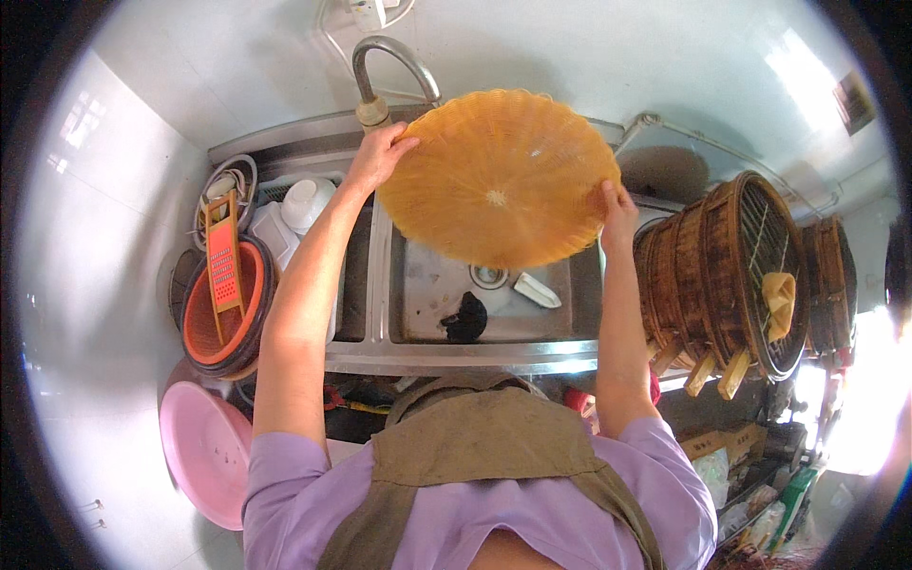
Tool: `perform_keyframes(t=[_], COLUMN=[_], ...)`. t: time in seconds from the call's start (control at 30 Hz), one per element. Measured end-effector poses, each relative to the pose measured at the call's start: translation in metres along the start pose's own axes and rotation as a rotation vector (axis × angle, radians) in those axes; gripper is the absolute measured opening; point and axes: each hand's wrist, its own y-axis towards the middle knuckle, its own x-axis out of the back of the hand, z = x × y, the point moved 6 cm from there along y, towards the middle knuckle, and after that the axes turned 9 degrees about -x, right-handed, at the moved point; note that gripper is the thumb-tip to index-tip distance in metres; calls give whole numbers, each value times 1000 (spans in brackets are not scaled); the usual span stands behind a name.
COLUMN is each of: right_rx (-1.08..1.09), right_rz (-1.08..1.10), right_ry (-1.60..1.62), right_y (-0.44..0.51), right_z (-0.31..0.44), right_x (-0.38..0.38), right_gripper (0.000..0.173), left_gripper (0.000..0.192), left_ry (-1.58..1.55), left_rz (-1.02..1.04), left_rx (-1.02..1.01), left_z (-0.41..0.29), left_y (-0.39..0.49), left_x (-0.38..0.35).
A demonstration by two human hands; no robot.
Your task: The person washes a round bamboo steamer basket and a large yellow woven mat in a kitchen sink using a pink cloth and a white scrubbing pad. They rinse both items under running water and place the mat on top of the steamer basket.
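A round yellow woven tray hangs in the air over the stainless steel sink, tilted so that its woven face shows. My left hand grips its rim at the upper left, thumb over the face. On the opposite side, my right hand holds the rim. Below the tray, the right basin has a round drain, a wad of black material and a pale brush or block, which I cannot tell apart. A curved metal faucet rises behind the left hand.
Stacked bamboo steamers lie on their side at the right, a yellow cloth on them. Leftward are a grater, an orange basket, a white bowl and a pink basin. A thin pipe runs along the wall.
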Motion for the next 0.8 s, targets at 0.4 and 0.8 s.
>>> perform_keyframes(t=[0.4, 0.8], right_rx=[504, 74], right_rz=[199, 108], right_ry=[-1059, 257], right_y=[-26, 6], right_z=[59, 33], right_x=[-150, -13], right_gripper=[31, 30], left_gripper=[12, 31], left_ry=[180, -125], left_rz=[165, 96], left_rx=[-436, 155], left_z=[-119, 13], left_y=[57, -14], left_x=[-68, 15])
